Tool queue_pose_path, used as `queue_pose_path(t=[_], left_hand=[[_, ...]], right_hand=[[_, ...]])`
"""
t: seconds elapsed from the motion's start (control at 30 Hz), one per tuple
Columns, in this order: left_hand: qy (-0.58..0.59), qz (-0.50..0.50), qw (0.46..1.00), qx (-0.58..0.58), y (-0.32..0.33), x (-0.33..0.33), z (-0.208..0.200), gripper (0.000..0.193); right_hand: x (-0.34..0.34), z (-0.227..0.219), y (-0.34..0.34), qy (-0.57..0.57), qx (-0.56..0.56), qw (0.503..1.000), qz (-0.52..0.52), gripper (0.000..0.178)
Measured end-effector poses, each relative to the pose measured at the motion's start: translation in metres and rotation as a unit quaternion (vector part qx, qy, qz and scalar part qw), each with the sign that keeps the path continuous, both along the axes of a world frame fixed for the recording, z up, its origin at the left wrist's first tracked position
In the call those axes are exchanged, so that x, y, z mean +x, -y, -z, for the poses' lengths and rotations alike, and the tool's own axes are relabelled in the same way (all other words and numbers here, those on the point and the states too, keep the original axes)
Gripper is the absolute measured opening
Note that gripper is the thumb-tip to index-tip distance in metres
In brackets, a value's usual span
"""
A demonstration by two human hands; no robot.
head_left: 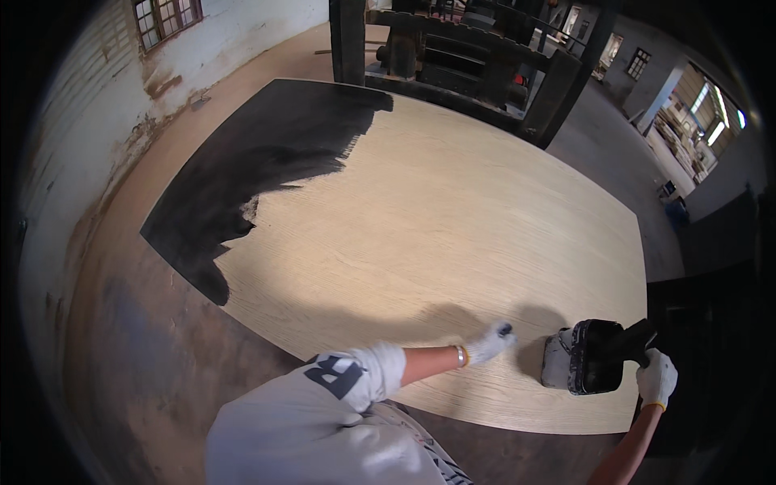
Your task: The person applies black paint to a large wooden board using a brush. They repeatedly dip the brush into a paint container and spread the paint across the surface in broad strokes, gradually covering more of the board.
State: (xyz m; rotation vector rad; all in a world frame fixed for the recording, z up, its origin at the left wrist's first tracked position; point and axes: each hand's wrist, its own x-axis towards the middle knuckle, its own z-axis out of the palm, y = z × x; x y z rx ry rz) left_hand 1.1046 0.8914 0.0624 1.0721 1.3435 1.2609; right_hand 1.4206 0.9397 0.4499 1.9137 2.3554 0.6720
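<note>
- Black stain covers only the far-left corner of a large pale plywood sheet (453,210), well away from both hands; the dark patch (259,162) ends in a ragged, feathered edge of brush strokes.
- By this view, roughly a fifth of the sheet is coated; the broad bare wood from that edge across to the near and right sides is left to do.
- The left hand (489,343), in a white work glove with dark-smudged fingertips, rests on the bare wood near the sheet's front edge; fingers loosely curled, and it cannot be told whether they pinch anything.
- The right hand (656,378), also gloved, is closed around a dark handle (634,339) that reaches into a paint-smeared bucket (586,357) of black liquid standing on the sheet, just right of the left hand.
- The handle's working end is hidden inside the bucket, so the tool's kind stays unclear.
- The sheet lies on a wider brown surface (145,356), stained and worn, that spreads left of the hands.
- Beyond the sheet's far edge stands a heavy dark machine frame (469,65); a flaking white wall (89,105) with a window runs along the far left.
- Nothing lies on the bare wood between the hands and the black patch; only the long reach across the sheet separates them.
</note>
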Motion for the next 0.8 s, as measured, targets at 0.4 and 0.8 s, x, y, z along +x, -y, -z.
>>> queue_pose_path(t=[0.4,0.8], left_hand=[[-0.546,-0.289,0.782,-0.083,0.262,-0.380,-0.007,0.049],[-0.543,-0.244,0.797,-0.100,0.281,-0.398,-0.020,0.056]], right_hand=[[-0.204,0.160,-0.122,-0.220,-0.266,0.937,-0.058,0.049],[-0.572,0.242,-0.209,-0.061,-0.333,0.907,-0.251,0.050]])
